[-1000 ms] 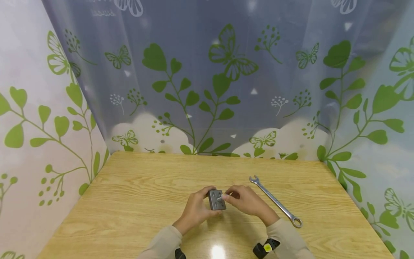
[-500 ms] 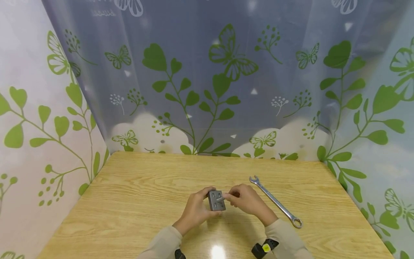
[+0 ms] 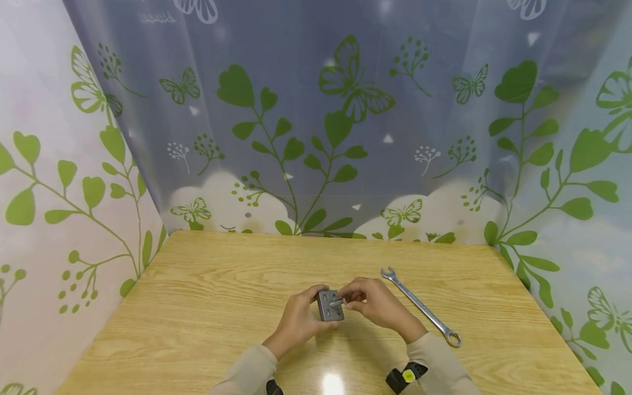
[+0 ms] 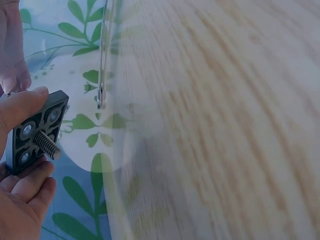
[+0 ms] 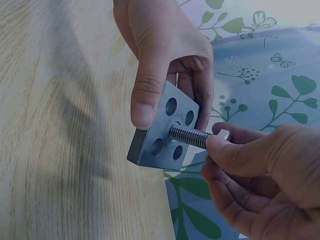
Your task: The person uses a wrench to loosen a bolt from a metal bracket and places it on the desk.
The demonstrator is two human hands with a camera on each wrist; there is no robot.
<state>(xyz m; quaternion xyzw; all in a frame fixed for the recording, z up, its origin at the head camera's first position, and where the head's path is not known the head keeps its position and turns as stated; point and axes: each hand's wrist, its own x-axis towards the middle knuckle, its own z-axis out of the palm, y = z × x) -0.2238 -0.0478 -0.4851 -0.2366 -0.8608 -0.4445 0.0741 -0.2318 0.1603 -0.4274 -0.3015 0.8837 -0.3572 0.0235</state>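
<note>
My left hand (image 3: 298, 318) grips a grey square plate (image 5: 162, 125) by its edges, the thumb on one side and fingers on the opposite one. Around the plate's centre are several round holes. A threaded bolt (image 5: 189, 136) runs through the middle hole, standing out on both faces. Its far threaded end shows in the left wrist view, on the plate's (image 4: 37, 127) recessed face. At the other end, my right hand (image 3: 372, 303) pinches the bolt's head between thumb and index finger. The fingers partly cover that head.
To the right of my right hand, a long combination wrench (image 3: 419, 306) lies slantwise on the wooden table (image 3: 222, 274). Its open end points away, its ring end nearer. Curtains (image 3: 306, 181) with leaf and butterfly prints border the table's back and sides.
My right fingers shift back slightly, then close in on the bolt's head again with a changed finger position. The left hand and plate stay nearly still. The wrench has not moved.
</note>
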